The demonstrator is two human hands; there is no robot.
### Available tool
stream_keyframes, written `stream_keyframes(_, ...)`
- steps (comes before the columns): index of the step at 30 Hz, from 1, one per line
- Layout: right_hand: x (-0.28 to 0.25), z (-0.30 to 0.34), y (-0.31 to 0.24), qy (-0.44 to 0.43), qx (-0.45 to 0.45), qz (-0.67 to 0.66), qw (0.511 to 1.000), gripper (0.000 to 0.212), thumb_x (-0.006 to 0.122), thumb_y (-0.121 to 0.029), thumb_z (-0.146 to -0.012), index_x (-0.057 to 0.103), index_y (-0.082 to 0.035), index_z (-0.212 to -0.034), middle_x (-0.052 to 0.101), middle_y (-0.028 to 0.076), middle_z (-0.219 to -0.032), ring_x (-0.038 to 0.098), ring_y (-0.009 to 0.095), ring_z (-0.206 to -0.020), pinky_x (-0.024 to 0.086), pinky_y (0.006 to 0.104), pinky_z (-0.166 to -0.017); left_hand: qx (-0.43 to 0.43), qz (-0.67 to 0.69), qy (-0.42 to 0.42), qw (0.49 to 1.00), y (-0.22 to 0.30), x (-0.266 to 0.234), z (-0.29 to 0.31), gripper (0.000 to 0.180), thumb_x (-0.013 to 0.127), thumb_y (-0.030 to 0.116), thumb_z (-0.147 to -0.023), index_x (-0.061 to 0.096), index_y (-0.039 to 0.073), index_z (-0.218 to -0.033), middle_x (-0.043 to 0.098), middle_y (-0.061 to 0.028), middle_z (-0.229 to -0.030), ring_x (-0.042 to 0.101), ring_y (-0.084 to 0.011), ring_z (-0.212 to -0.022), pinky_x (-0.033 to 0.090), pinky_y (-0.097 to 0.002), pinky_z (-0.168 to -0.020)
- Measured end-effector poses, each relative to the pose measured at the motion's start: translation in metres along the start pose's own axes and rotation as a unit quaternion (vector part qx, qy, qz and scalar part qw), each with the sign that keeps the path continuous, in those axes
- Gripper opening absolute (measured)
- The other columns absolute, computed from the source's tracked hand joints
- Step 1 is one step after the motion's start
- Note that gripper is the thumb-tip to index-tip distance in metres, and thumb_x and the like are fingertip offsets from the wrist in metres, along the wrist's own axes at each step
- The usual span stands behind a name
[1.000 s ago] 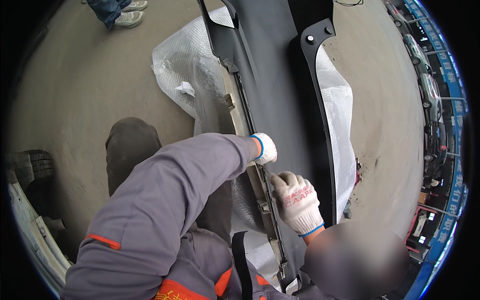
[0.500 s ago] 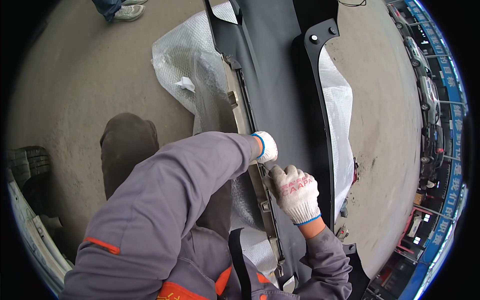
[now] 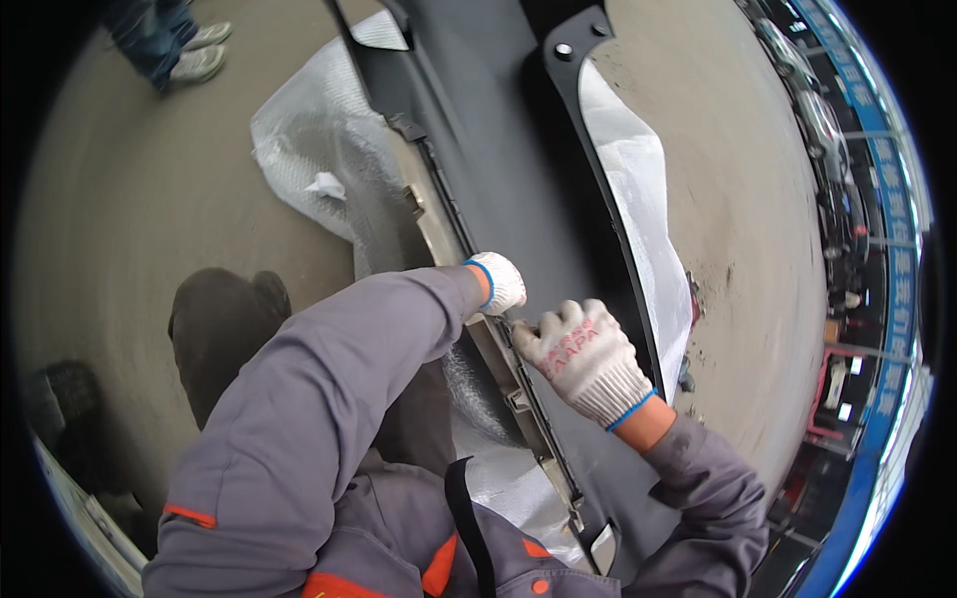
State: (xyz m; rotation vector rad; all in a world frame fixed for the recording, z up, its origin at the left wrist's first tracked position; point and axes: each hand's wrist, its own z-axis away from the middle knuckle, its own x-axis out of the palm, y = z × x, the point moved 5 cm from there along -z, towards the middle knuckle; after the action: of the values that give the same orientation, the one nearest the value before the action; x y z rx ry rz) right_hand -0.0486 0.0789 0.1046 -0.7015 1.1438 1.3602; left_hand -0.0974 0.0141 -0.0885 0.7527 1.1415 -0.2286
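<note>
A large black car bumper (image 3: 498, 159) lies lengthwise in front of me, its inner side up. Along its left edge runs a beige-grey strip (image 3: 439, 227) with clips and a thin black edging. My left hand (image 3: 496, 283), in a white knitted glove with a blue cuff, rests at this edge; its fingers are mostly hidden behind the glove's back. Just right of it, my right hand (image 3: 580, 357), in a matching glove, is closed in a fist with the thumb side against the strip. Whatever it grips is hidden.
Silvery bubble wrap (image 3: 299, 149) lies beneath the bumper and spreads out both sides. Another person's shoes (image 3: 199, 62) stand at the upper left. A tyre (image 3: 65, 399) is at the far left. Parked cars (image 3: 822, 130) line the right side.
The whole view has shifted, so the bumper sits further left. My right hand has turned at the wrist, with its forearm swung outward to the right. Both hands stay at the strip.
</note>
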Motion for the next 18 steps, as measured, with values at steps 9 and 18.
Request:
stream_keyframes(9, 0.009, 0.002, 0.010, -0.077, 0.146, -0.106, 0.981, 0.045, 0.060, -0.049, -0.101, 0.065, -0.005, -0.093, 0.073, 0.014, -0.076, 0.075, 0.030, -0.076, 0.058, 0.0395, -0.065, -0.010, 0.003, -0.035, 0.999, -0.007, 0.008, -0.008, 0.022, 0.063, 0.016, -0.090, 0.078, 0.018, -0.105, 0.078, -0.0141, -0.106, 0.074, -0.0350, -0.103, 0.059, -0.0481, -0.088)
stream_keyframes(18, 0.008, -0.002, 0.010, -0.175, 0.321, -0.204, 0.908, 0.048, 0.062, -0.048, -0.099, 0.063, -0.001, -0.089, 0.071, 0.018, -0.073, 0.074, 0.035, -0.071, 0.059, 0.0454, -0.063, -0.015, -0.007, -0.068, 0.998, -0.003, 0.003, -0.006, 0.027, 0.062, 0.013, -0.091, 0.077, 0.019, -0.113, 0.077, -0.0127, -0.117, 0.073, -0.0340, -0.111, 0.058, -0.0474, -0.093)
